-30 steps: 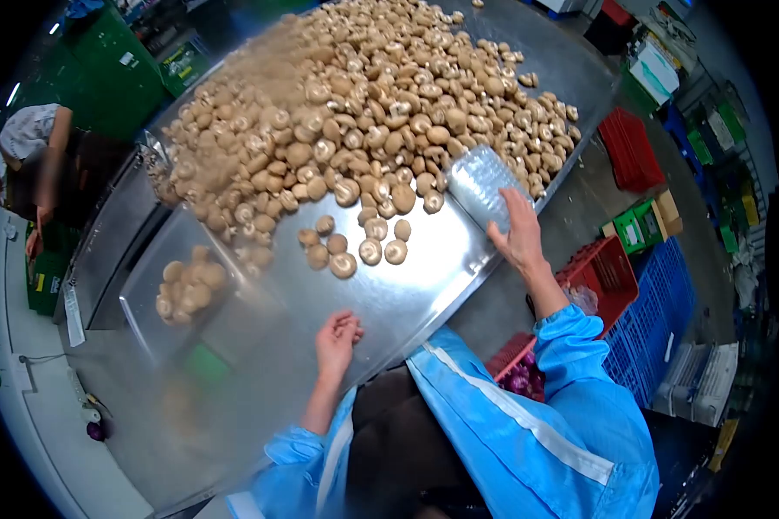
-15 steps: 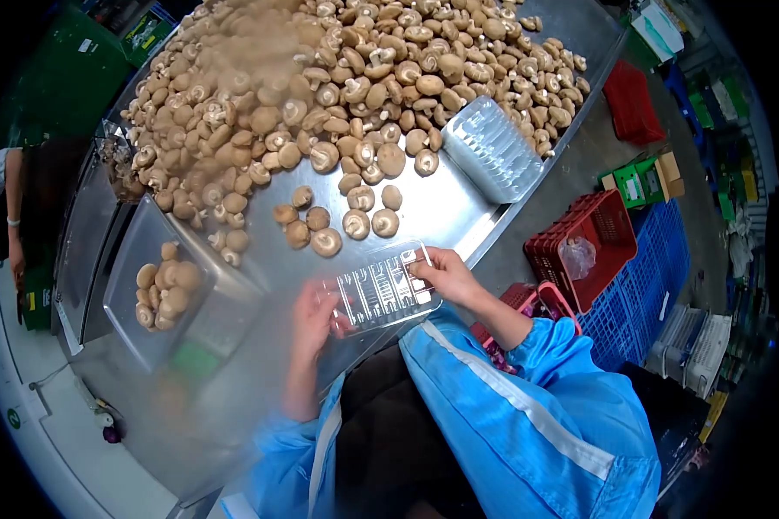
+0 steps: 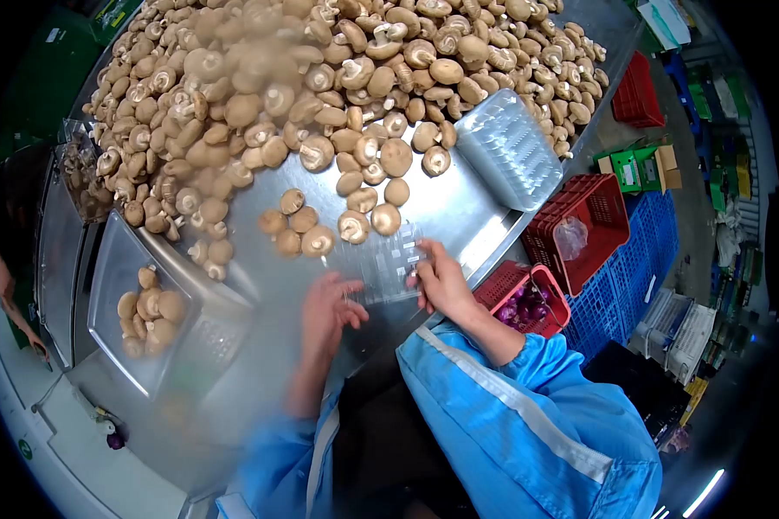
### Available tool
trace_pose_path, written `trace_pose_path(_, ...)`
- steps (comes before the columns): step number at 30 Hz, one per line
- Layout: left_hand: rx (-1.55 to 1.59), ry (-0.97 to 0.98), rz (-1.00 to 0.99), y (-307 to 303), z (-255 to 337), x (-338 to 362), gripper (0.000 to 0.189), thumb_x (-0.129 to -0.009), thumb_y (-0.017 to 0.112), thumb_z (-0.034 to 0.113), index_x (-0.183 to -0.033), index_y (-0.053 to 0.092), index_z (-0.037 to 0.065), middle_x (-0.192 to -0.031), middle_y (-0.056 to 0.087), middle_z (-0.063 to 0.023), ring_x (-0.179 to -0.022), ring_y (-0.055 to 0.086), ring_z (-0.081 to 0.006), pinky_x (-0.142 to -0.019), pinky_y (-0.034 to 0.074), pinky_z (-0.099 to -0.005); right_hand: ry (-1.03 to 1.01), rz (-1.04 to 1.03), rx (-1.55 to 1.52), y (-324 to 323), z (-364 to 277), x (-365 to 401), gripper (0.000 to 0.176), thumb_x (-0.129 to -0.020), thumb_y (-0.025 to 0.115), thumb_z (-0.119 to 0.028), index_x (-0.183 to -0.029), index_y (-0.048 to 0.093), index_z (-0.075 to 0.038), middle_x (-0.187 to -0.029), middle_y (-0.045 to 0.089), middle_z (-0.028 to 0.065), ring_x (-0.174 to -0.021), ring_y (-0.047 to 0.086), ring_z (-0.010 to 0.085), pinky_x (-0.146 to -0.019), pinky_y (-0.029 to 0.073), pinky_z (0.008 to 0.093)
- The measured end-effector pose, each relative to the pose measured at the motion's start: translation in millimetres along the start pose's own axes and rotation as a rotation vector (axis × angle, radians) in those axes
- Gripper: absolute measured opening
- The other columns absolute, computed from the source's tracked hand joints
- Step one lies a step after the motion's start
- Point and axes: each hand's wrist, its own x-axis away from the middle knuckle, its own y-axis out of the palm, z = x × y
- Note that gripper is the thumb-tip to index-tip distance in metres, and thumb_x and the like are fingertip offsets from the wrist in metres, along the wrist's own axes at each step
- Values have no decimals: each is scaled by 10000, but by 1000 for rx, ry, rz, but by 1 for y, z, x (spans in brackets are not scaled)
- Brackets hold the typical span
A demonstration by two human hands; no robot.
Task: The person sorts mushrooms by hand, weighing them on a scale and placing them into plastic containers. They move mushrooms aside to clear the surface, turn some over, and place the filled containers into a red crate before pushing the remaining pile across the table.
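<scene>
A clear plastic tray lies at the near edge of the metal table, just below some loose mushrooms. My right hand is at the tray's right end, fingers bent around its edge. My left hand is beside the tray's left end, with its fingers apart and nothing visible in them. A large heap of brown mushrooms covers the far part of the table. To the right of the heap sits a stack of clear trays.
A scale pan with several mushrooms is at the left. Red crates, one small basket with purple items and blue pallets stand at the right. At the far left, another person's arm hangs down.
The tray has gone from between both hands down onto the table, nearer the mushrooms. My left hand has let go of it and opened. The view has shifted slightly.
</scene>
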Motion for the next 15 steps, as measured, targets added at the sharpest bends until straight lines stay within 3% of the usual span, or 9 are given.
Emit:
trace_pose_path(5, 21, 228, -3, 29, 60, -87, 254, -954, 483, 67, -1172, 441, -55, -984, 638, -211, -530, 617, -252, -385, 446, -284, -223, 237, -88, 3, -41, -90, 281, -995, 404, -97, -1249, 491, -15, -676, 590, 65, -397, 459, 110, -364, 371, 278)
trace_pose_path(9, 80, 277, 27, 44, 108, -141, 165, -975, 445, 40, -1107, 487, -47, -859, 641, -164, -515, 610, -230, -365, 416, -261, -401, 387, 7, 7, -82, -144, 192, -947, 449, -73, -1058, 554, 44, -652, 596, 113, -462, 539, 164, -426, 420, 338)
trace_pose_path(11, 47, 308, 4, 44, 109, -141, 170, -988, 440, 53, -1122, 487, -41, -830, 634, -148, -512, 606, -218, -363, 409, -252, -441, 453, 103, 5, -58, -174, 177, -972, 455, -88, -1064, 552, 28, -696, 599, 92, -480, 532, 143, -416, 414, 314)
trace_pose_path(15, 3, 385, -50, 37, 98, -138, 188, -1010, 438, 92, -1149, 492, -22, -807, 622, -122, -513, 602, -195, -365, 408, -246, -375, 405, -212, 23, -72, -133, 216, -1030, 429, -145, -1148, 553, -13, -710, 549, 26, -473, 489, 92, -405, 404, 263)
